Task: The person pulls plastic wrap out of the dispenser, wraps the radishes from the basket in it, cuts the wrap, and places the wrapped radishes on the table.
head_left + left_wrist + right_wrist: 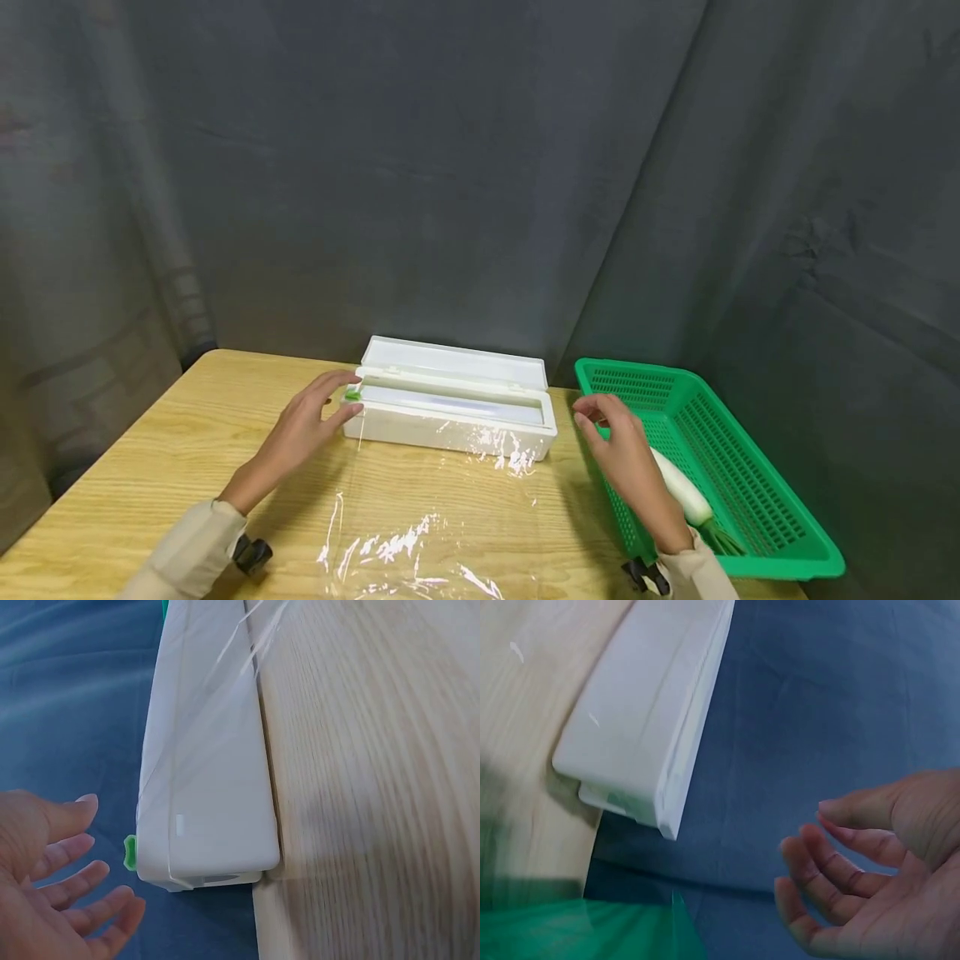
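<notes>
A white cling film dispenser point(450, 425) sits at the back of the table with its lid point(457, 361) raised. Clear cling film point(420, 533) runs from it over the tabletop toward the front. At the dispenser's left end, by a small green slider point(353, 396), is my left hand point(303, 425), its fingers spread and holding nothing. My right hand point(618, 446) hovers between the dispenser and the green basket, fingers loosely bent with nothing in them. In the right wrist view, the right hand point(870, 862) is apart from the dispenser point(637, 712).
A green plastic basket point(757, 475) stands on the right of the wooden table point(150, 467). Inside it lies a white radish point(682, 487) with trimmed green stems, partly behind the right hand. Dark curtains point(420, 183) hang behind the table and along its sides.
</notes>
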Demonstrator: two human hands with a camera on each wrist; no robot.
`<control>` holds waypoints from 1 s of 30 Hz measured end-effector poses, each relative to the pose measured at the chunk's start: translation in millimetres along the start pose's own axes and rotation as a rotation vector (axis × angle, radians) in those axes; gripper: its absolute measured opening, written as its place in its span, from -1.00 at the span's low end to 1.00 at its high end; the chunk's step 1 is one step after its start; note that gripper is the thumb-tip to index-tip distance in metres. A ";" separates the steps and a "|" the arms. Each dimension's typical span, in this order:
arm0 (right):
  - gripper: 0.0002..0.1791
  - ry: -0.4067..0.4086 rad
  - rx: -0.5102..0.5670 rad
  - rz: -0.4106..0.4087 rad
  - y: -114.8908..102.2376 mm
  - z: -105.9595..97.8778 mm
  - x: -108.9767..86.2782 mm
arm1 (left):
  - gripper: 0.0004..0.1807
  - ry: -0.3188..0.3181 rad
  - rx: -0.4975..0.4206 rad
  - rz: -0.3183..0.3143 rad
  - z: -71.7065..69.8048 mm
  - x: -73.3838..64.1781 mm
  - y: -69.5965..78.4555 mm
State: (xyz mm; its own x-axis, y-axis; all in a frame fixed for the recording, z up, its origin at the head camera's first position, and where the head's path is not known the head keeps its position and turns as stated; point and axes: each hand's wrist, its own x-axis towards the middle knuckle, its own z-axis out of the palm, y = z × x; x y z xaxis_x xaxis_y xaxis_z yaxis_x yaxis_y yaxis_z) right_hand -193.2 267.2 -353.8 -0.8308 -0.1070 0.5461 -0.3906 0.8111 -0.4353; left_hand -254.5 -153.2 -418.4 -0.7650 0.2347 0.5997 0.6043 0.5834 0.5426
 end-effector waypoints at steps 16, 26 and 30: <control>-0.74 -0.162 -0.015 0.168 8.3 -21.9 2.7 | -0.45 -0.094 -0.040 -0.091 5.6 3.3 -10.0; -0.75 -0.196 -0.008 0.162 8.7 -43.5 10.4 | -0.42 -0.136 -0.051 -0.170 11.3 3.6 -14.1; -0.75 -0.244 -0.030 0.195 10.9 -51.2 13.2 | -0.40 -0.130 -0.058 -0.191 12.2 4.1 -15.4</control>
State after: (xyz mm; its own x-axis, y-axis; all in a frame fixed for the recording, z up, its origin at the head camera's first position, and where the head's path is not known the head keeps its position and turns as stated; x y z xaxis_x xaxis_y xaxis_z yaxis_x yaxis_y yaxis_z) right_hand -188.2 304.1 -314.7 -0.9610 -0.0801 0.2647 -0.2059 0.8464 -0.4912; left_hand -269.7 -151.7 -431.5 -0.8868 0.2242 0.4041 0.4544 0.5820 0.6744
